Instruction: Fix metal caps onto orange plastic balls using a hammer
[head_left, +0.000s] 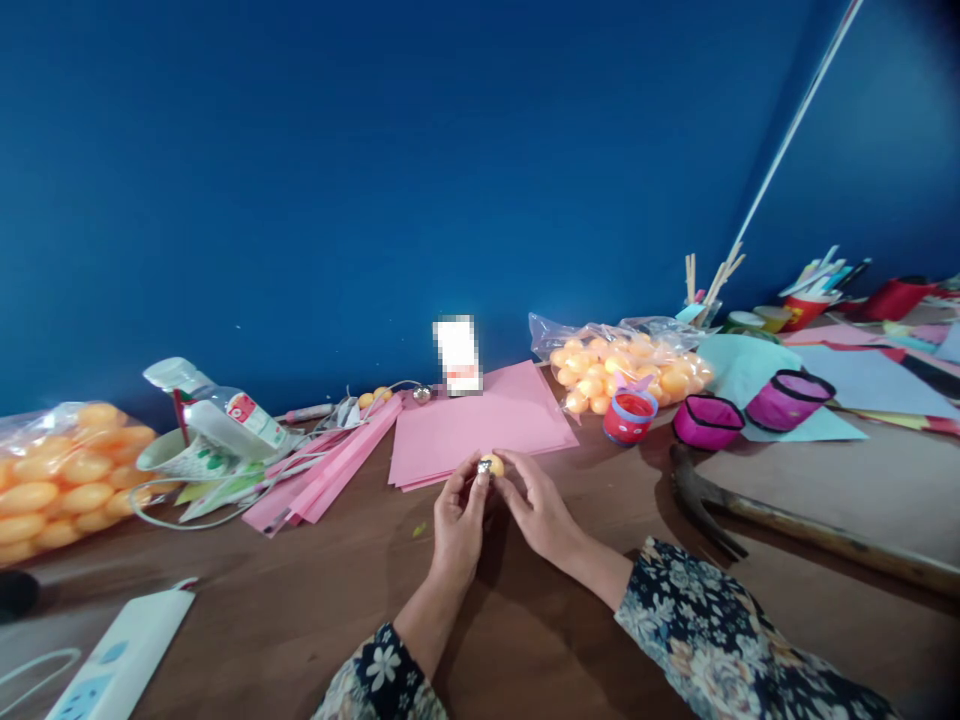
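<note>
A small orange ball (494, 464) is pinched between my two hands above the brown table (330, 600). My left hand (459, 515) has its fingers closed around a small shiny silver piece (484, 467) pressed against the ball's left side. On the other side, my right hand (541, 510) grips the ball with thumb and fingertips. Just beyond my fingertips lie stacked pink sheets (480, 425). Folded pink strips (337, 465) lie to their left.
Bags of orange balls (622, 365) stand at the back right and far left. A hammer (795, 520), magenta pouches (709, 420) and a red cup (630, 418) are at right. A power strip (124, 655) lies front left; a bottle (255, 420) leans behind it.
</note>
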